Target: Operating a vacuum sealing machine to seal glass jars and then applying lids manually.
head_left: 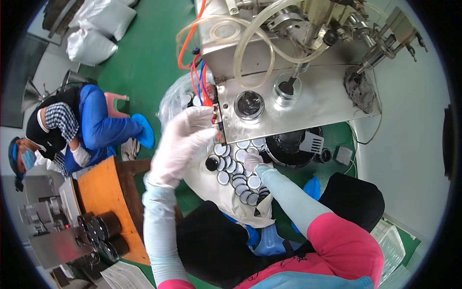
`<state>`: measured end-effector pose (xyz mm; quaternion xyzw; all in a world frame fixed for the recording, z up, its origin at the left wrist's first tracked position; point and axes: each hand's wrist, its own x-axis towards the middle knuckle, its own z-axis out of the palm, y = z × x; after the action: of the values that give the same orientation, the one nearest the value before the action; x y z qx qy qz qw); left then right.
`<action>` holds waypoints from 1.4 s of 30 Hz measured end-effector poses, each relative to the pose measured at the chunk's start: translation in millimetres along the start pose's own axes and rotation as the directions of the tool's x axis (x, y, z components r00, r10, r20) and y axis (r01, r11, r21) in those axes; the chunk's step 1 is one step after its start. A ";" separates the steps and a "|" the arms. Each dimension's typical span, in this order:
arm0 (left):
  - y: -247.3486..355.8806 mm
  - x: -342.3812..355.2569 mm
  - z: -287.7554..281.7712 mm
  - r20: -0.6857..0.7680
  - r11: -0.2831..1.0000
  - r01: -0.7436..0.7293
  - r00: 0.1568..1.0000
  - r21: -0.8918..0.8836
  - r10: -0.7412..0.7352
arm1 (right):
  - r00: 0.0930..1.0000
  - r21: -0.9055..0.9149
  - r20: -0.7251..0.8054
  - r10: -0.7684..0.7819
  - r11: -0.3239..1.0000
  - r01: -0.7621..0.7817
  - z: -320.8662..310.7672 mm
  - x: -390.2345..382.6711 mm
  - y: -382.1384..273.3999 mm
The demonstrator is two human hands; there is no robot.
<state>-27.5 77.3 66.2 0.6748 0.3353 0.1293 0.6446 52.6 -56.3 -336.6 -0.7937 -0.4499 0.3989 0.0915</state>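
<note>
My left hand (175, 147), in a white glove, is raised at the left edge of a metal machine table (308, 113). Its fingers are apart, close to the small fittings and red and blue tubes there, and hold nothing I can see. Lower down, my gloved right hand (252, 161) reaches into a spread of round white-faced lids (238, 168). Its fingers are bent together among them; whether a lid is in them is hidden. On the table stands a glass jar (249, 106) of dark paste. Beside it, another glass jar (287, 91) sits under a nozzle (299, 67), with dark paste inside.
A black bucket (288, 147) stands below the table's front edge. A grey rag (360, 90) lies at the table's right. Clear hoses (255, 48) loop above. At left, a seated person (91, 120) is beside a wooden table (108, 192) with black-lidded jars (106, 229).
</note>
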 end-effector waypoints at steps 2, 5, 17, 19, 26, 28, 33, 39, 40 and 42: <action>-25.6 11.7 18.5 0.009 0.934 -0.284 0.957 0.215 0.289 | 0.877 0.022 -0.475 -0.072 0.995 0.094 -0.8 -3.9 -15.5; -56.0 27.0 48.4 -0.052 0.940 -0.294 0.950 0.175 0.307 | 0.901 0.258 -0.433 -0.018 0.956 0.143 -26.9 -27.6 -31.2; -101.0 72.2 105.4 -0.471 0.938 -0.336 0.815 0.089 0.337 | 0.994 0.849 0.025 -0.102 -0.522 -0.075 -109.4 -181.1 -38.4; -94.9 66.2 110.1 -0.469 0.946 -0.326 0.835 0.001 0.288 | 0.984 0.820 -0.048 -0.172 -0.569 -0.059 -127.9 -207.4 -34.0; -59.5 -9.1 129.9 -0.448 0.843 -0.501 0.811 -0.197 0.377 | 0.902 0.831 -0.334 -0.272 -0.537 0.146 -234.9 -265.3 -29.8; -40.0 -50.0 128.6 -0.375 0.851 -0.403 0.886 -0.337 0.271 | 0.893 0.839 -0.399 -0.209 -0.475 0.263 -265.7 -262.6 -35.0; -27.4 -104.2 142.0 -0.208 0.845 -0.460 0.886 -0.273 0.415 | 0.792 0.870 -0.468 -0.392 -0.043 0.492 -300.1 -285.7 -90.4; -11.3 -140.3 140.9 -0.142 0.841 -0.407 0.913 -0.358 0.382 | 0.279 -0.071 -0.396 -0.875 0.332 0.941 -316.3 -321.4 -133.4; -11.4 -143.7 137.9 -0.084 0.834 -0.394 0.916 -0.387 0.393 | 0.188 -0.327 -0.232 -0.954 0.259 0.909 -321.7 -327.9 -138.2; -15.6 -149.6 130.0 -0.048 0.731 -0.676 0.737 -0.094 0.675 | 0.209 -0.108 -0.226 -0.952 0.237 0.965 -324.7 -349.6 -156.0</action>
<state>-64.1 -118.0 72.1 0.7150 0.0636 0.3754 0.5864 88.2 -171.9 150.6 -0.3855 -0.8166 0.1687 0.3949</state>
